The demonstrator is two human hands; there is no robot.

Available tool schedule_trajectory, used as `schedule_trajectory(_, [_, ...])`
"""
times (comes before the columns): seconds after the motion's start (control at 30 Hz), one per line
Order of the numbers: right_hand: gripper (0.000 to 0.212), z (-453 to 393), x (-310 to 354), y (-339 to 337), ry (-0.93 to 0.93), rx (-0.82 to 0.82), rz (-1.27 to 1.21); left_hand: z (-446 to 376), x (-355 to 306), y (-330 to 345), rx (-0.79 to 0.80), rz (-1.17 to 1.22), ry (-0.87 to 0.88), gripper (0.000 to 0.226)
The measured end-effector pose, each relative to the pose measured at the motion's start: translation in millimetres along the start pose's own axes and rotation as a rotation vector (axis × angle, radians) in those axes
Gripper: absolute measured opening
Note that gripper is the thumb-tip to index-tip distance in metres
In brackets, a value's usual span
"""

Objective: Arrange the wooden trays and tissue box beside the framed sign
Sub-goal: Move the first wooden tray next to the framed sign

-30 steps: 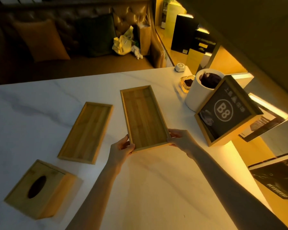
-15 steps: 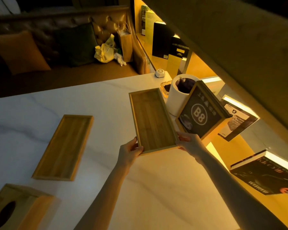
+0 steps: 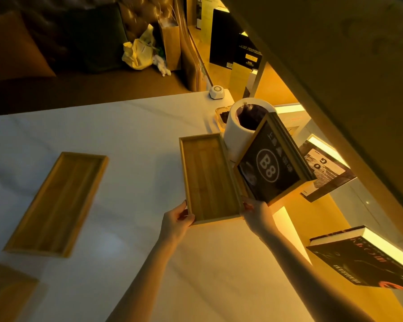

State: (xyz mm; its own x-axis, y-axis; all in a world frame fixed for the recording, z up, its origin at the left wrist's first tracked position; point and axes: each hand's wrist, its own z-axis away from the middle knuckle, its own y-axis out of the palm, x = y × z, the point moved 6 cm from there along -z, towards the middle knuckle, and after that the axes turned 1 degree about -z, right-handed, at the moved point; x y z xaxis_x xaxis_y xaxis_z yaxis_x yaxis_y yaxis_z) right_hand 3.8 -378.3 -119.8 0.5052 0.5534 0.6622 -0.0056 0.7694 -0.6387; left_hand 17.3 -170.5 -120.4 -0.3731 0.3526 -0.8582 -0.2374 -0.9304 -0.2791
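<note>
Both hands hold one wooden tray near the middle of the frame. The left hand is closed on the tray's near left corner, with the thumb on the rim. The right hand is closed on the near right corner. The tray's right side is just beside the framed sign, which shows "B8" in a circle and stands tilted, right of the middle. I cannot tell if the tray lies flat on the white desk or is lifted a bit.

A second wooden tray lies flat on the desk at the left of the frame, well apart from the first one. A corner of the tissue box shows at the lower left edge.

A white round pot stands behind the sign, near the held tray's far end. A small white button sits at the far corner of the desk. Dark books lie on lit shelves at the right.
</note>
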Motion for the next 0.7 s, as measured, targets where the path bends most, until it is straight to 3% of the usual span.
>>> schedule_trajectory(0.47, [0.032, -3, 5, 11, -0.085, -0.138, 0.058, -13, 14, 5, 0.000, -0.030, -0.074, 0.041])
schedule_trajectory(0.7, [0.026, -1, -2, 19, -0.079, -0.238, 0.012, -20, 8, 7, -0.130, -0.290, 0.039, 0.027])
